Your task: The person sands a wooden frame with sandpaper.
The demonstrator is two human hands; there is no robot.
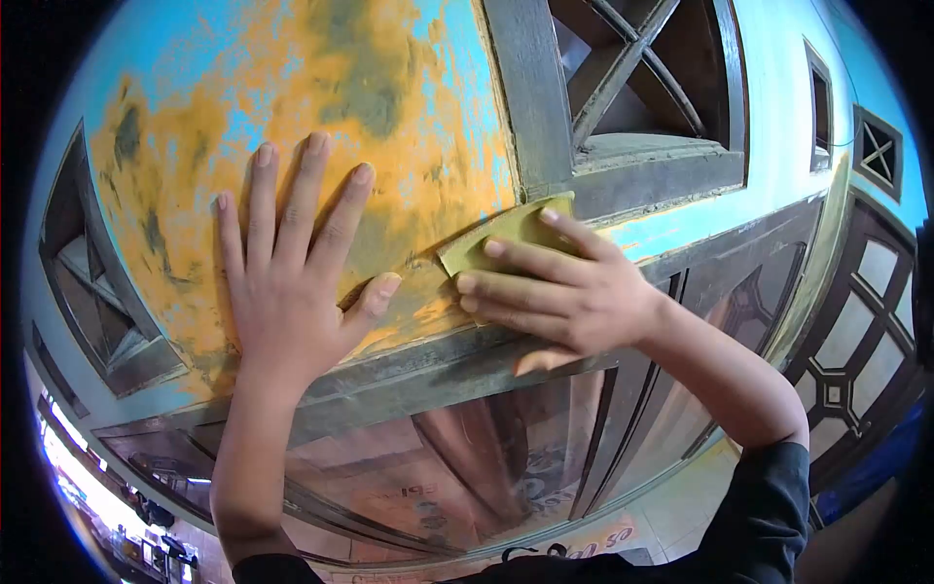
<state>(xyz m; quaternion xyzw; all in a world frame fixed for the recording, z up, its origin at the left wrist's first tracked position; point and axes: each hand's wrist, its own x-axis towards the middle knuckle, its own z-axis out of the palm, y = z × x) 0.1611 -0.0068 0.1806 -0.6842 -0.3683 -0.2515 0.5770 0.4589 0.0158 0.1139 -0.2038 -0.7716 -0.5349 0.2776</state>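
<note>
My left hand [290, 282] lies flat with fingers spread on a wall [443, 117] patched in orange, blue and dark grey. To its right, my right hand [574, 297] presses a folded yellow-green sheet [496, 243] against the wall, just below the corner of a dark wooden window frame [535, 97]. The fingers lie over the sheet, and its upper and left edges show. Part of the sheet is hidden under the hand.
Below the hands runs a dark wooden beam [389, 377] above glossy panels [457, 457]. A lattice vent [97, 268] is at the left. Farther right stand a panelled door [861, 331] and a small crossed vent [878, 153].
</note>
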